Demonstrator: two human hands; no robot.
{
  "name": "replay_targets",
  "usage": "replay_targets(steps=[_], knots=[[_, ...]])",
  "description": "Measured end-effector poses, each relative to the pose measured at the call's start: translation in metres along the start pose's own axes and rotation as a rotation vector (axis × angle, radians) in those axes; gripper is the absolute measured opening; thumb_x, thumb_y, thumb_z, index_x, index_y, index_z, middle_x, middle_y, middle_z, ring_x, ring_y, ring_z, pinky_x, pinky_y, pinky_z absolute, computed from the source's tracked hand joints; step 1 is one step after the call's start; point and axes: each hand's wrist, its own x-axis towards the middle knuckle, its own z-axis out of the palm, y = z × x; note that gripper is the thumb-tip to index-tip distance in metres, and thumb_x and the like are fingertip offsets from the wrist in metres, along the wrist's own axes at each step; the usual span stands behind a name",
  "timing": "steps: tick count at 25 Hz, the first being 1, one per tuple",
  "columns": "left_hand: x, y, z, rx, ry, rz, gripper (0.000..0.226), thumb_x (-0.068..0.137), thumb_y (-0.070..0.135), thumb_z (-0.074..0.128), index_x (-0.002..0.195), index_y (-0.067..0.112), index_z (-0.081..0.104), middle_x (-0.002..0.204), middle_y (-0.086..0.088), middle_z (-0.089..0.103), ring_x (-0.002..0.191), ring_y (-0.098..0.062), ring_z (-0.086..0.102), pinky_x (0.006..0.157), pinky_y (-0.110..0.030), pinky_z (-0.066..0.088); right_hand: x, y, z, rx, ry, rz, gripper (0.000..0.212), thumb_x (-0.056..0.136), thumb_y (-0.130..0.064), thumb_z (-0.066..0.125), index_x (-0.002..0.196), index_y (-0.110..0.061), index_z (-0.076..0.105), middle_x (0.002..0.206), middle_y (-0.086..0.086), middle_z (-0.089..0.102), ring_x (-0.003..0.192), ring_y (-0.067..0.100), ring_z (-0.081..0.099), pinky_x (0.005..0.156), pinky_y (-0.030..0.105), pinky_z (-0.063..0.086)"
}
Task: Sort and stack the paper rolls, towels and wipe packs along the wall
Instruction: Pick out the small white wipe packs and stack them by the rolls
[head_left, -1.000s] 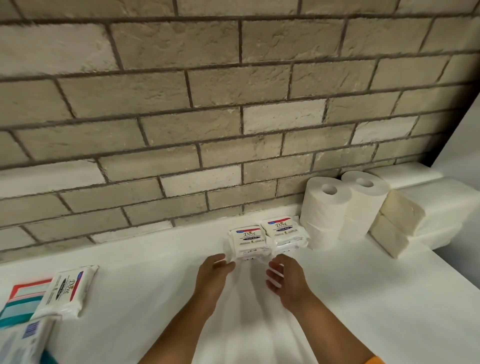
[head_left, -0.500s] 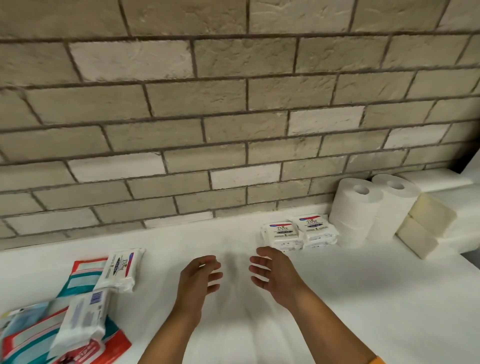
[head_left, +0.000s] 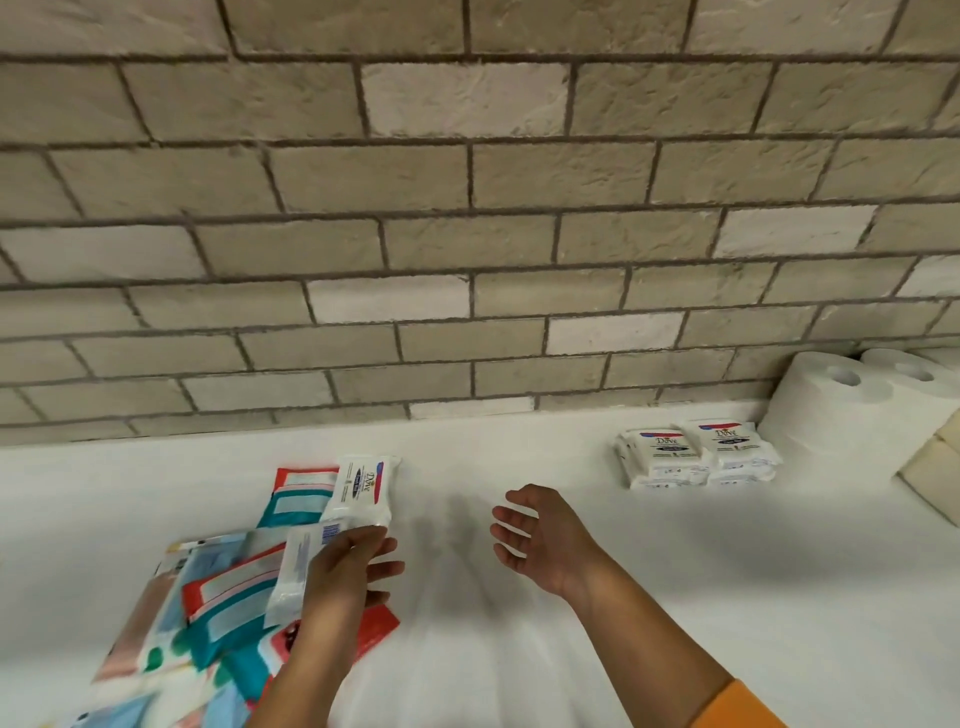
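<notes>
Two small stacks of white Dove wipe packs (head_left: 696, 454) stand side by side by the brick wall at the right. Beside them are white paper rolls (head_left: 831, 400) and folded cream towels (head_left: 935, 473) at the frame's right edge. On the left lies a loose pile of red and teal packs (head_left: 234, 597) with two white wipe packs on it: one face up (head_left: 363, 488), one face down (head_left: 298, 571). My left hand (head_left: 345, 571) hovers over the face-down pack, fingers spread, holding nothing. My right hand (head_left: 545, 535) is open above the bare counter.
The white counter (head_left: 519, 649) runs along the beige brick wall (head_left: 467, 234). The pile of packs reaches the lower left corner of the view.
My view has swung left, so the sorted stacks slid to the right. Both hands moved away from the Dove stacks; my left hand now reaches the loose pile.
</notes>
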Motion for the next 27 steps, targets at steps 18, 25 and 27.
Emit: replay_targets(steps=[18, 25, 27], knots=[[0.078, 0.003, -0.125, 0.651, 0.091, 0.251, 0.004, 0.097, 0.036, 0.061, 0.094, 0.035, 0.059, 0.109, 0.014, 0.067, 0.096, -0.019, 0.067, 0.070, -0.026, 0.054, 0.055, 0.074, 0.149, -0.648, 0.062, -0.102, 0.014, 0.095, -0.018, 0.059, 0.109, -0.014, 0.061, 0.111, 0.007, 0.068, 0.094, 0.022, 0.065, 0.075, 0.032, 0.054], [0.073, -0.019, -0.127, 1.142, 0.009, 0.233, 0.063, 0.072, 0.076, 0.056, 0.127, 0.048, 0.044, 0.128, 0.018, 0.056, 0.121, -0.016, 0.057, 0.102, -0.044, 0.051, 0.084, 0.113, 0.166, -1.128, 0.102, -0.393, 0.041, 0.093, -0.040, 0.071, 0.125, -0.033, 0.047, 0.135, -0.004, 0.051, 0.118, 0.019, 0.056, 0.087, 0.030, 0.058], [0.072, -0.022, -0.101, 1.260, 0.067, 0.264, 0.077, 0.069, 0.084, 0.050, 0.134, 0.044, 0.037, 0.136, 0.012, 0.050, 0.133, -0.023, 0.043, 0.112, -0.049, 0.037, 0.093, 0.115, 0.170, -1.387, 0.172, -0.490, 0.058, 0.094, -0.038, 0.068, 0.144, -0.039, 0.039, 0.154, 0.002, 0.035, 0.141, 0.029, 0.036, 0.104, 0.043, 0.049]])
